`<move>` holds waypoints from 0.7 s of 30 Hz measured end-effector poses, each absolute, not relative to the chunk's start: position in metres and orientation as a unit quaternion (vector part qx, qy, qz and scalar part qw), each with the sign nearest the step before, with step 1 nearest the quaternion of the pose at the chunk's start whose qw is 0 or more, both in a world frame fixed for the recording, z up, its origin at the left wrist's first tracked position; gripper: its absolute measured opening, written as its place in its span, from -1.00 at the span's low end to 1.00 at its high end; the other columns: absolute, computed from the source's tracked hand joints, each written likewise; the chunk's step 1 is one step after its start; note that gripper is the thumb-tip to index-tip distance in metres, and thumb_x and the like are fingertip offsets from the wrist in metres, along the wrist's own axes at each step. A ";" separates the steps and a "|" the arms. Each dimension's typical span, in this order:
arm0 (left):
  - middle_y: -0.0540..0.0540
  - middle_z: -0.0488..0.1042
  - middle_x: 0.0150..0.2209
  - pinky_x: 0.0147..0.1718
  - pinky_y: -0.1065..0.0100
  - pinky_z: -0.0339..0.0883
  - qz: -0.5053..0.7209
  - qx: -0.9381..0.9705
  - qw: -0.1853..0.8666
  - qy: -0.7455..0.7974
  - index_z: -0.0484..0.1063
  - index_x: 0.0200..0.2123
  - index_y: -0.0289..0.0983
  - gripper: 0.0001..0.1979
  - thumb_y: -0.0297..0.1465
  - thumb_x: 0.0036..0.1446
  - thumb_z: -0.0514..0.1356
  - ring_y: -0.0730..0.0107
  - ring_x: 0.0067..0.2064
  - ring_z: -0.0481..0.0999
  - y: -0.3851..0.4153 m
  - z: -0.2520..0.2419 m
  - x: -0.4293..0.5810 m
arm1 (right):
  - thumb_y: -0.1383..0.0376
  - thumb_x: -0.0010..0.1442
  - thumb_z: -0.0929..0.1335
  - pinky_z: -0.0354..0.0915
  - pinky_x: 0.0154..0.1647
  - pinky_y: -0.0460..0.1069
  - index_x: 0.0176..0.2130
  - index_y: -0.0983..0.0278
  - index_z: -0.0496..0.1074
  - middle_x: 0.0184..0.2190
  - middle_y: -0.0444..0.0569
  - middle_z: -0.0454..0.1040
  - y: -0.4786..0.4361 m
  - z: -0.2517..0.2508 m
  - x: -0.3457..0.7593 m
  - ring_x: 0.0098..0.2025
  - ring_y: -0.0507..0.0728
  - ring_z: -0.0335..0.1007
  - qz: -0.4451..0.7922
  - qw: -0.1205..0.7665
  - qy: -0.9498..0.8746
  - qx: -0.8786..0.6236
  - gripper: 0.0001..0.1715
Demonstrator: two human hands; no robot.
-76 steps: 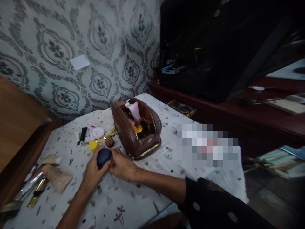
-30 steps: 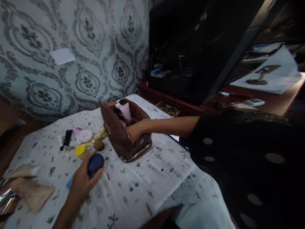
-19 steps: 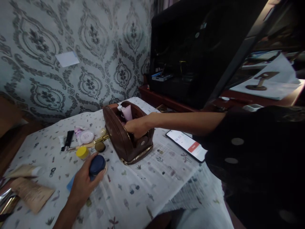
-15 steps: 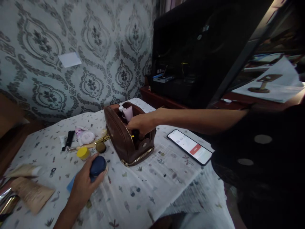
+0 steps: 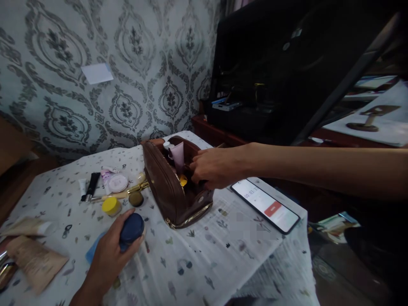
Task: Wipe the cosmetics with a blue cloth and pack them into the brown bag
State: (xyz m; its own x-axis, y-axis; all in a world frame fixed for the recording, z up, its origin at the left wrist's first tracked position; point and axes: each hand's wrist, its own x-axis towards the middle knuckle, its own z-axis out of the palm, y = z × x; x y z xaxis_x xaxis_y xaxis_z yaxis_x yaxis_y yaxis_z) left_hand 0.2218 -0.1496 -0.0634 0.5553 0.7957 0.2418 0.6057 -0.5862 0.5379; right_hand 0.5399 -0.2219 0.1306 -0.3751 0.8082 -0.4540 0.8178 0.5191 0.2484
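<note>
My left hand (image 5: 110, 244) is wrapped round a jar with a dark blue lid (image 5: 131, 228), held just above the table. Under that hand a light blue item (image 5: 93, 249) shows in part. At the right side of an unzipped brown cosmetic bag (image 5: 164, 187) is my right hand (image 5: 210, 168), fingers curled down into the opening. Its fingertips are hidden, and whatever they grip cannot be made out. Inside the bag a pink tube (image 5: 177, 156) stands upright beside a white-capped item (image 5: 167, 146). Something yellow (image 5: 182, 180) lies deeper in.
Left of the bag lie a yellow-lidded jar (image 5: 111, 206), a small dark-lidded jar (image 5: 136, 198), a round compact (image 5: 117, 183), a brush (image 5: 119, 195) and a black tube (image 5: 92, 185). A beige tube (image 5: 36, 261) is nearer me. A phone (image 5: 266, 206) lies right; a dark screen (image 5: 270, 76) stands behind.
My right hand has drawn back toward the bag's right side and sits higher in the opening. The left hand keeps its hold on the blue-lidded jar. The view has shifted slightly.
</note>
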 end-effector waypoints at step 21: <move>-0.04 0.47 0.12 0.00 0.15 0.48 0.360 0.778 0.279 0.433 0.35 0.09 -0.07 -0.41 -0.03 -0.01 0.28 0.00 0.13 0.48 -0.168 0.012 0.250 | 0.41 0.14 0.40 0.12 -0.09 0.12 -0.27 0.23 0.49 -0.16 0.00 0.44 -0.233 0.097 0.576 -0.13 0.20 0.23 0.119 0.175 0.890 0.404 -0.89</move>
State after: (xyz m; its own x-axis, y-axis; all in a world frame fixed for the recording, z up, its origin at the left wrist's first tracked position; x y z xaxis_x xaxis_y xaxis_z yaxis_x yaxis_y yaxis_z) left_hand 0.2504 -0.1681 0.0121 0.3656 0.8747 0.3182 0.4730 -0.4691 0.7458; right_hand 0.5758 -0.2325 0.0971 -0.6121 0.7610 -0.2151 0.6778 0.6449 0.3532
